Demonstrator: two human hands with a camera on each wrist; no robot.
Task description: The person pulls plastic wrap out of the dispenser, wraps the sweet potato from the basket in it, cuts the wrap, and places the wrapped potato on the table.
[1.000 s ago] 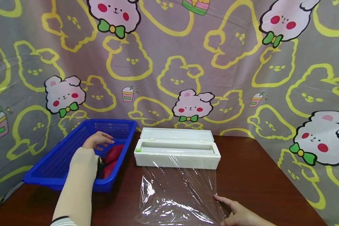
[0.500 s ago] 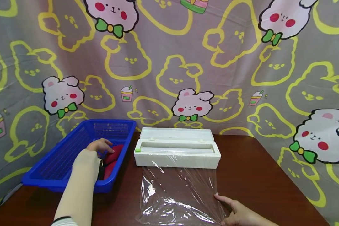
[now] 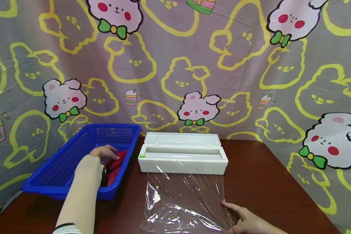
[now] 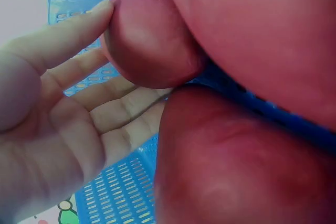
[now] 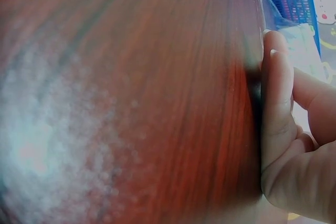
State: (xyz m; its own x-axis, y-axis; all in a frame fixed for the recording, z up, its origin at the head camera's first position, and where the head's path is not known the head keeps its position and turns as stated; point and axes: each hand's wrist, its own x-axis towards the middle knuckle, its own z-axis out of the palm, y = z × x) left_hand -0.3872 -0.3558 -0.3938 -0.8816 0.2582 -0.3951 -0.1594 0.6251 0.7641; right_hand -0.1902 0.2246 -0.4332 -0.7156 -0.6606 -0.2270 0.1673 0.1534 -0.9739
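At the right side of the blue basket [image 3: 61, 190], my left hand [image 3: 103, 152] reaches in among smooth red, rounded pieces [image 3: 114, 175] whose kind is unclear. The left wrist view shows my thumb against the side of one red piece [image 4: 152, 35], with the fingers passing behind and under it; two larger red pieces [image 4: 236, 156] lie close by. A sheet of cling film [image 3: 184, 201] runs out from a white dispenser box [image 3: 182, 165] toward me. My right hand [image 3: 245, 221] pinches its near right corner, index finger stretched along the film's edge.
The dispenser's lid [image 3: 182, 139] stands raised at the back, and a green slider [image 3: 142, 156] sits at its left end. Dark red-brown table [image 3: 257, 175] extends to the right. A patterned cloth [image 3: 240, 81] hangs behind and on both sides.
My left hand has lowered into the basket, from hovering above the red pieces to holding one. The right hand and the film have stayed in place.
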